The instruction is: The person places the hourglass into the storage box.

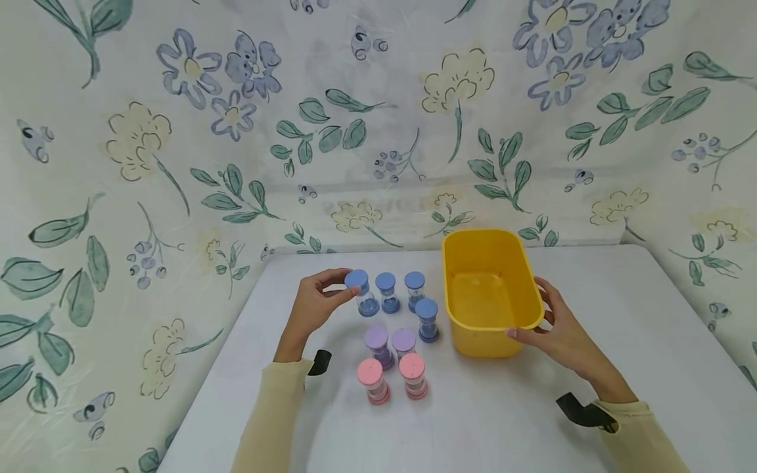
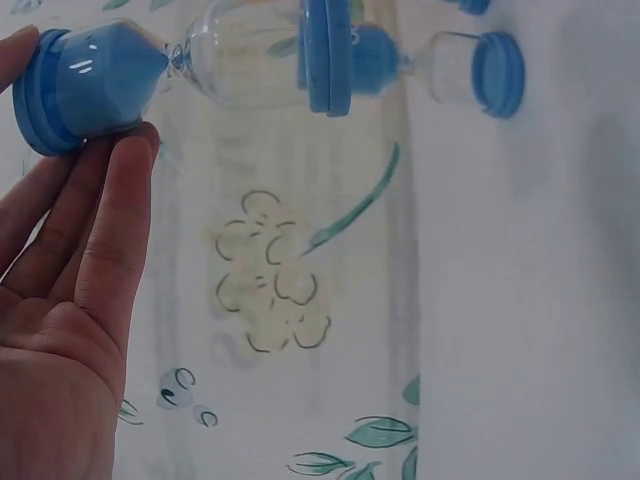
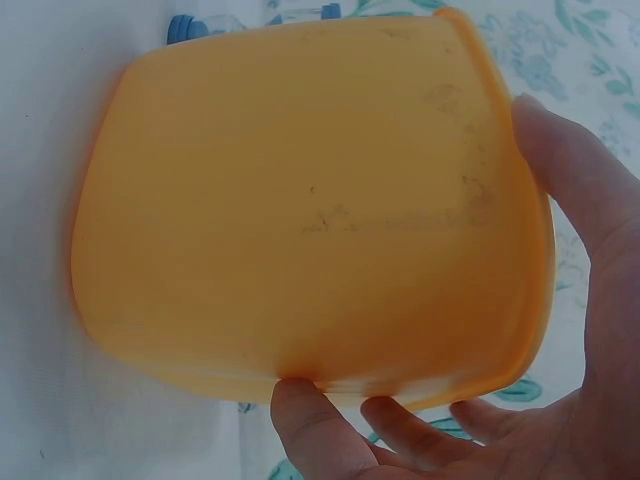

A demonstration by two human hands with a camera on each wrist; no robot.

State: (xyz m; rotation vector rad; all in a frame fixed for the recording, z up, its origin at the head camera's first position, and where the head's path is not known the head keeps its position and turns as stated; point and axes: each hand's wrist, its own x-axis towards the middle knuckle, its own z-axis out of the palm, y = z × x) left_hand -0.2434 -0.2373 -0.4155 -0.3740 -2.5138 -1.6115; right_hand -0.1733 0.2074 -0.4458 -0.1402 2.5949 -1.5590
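Two hands at work at a white table (image 1: 473,427), seen from the head; clock directions are read as on that view. The left hand (image 1: 316,299) reaches in from seven o'clock, its forearm in a cream sleeve (image 1: 271,410) and its wrist bent toward two o'clock. Thumb and fingers are drawn narrow, pinching the upper end of a blue-capped sand timer (image 1: 365,299). In the left wrist view the longer fingers extend along the underside of that end, and blue sand fills the bulb nearest them. The timer stands nearly upright; whether its base touches the table cannot be told.

The right hand (image 1: 558,332) enters from between four and five o'clock. Its fingers are spread wide around the near right corner of a yellow plastic tub (image 1: 481,345), gripping it: the thumb lies on the rim at the tub's five o'clock, the fingers against the outer wall at three.

From the held timer, the tub lies at three o'clock, beyond two more blue-capped timers (image 1: 390,303); a fourth blue timer (image 1: 428,328) stands just short of four, beside the tub. Two lilac-capped timers (image 1: 381,355) are between four and six, and two pink-capped timers (image 1: 414,381) farther out, between five and six.
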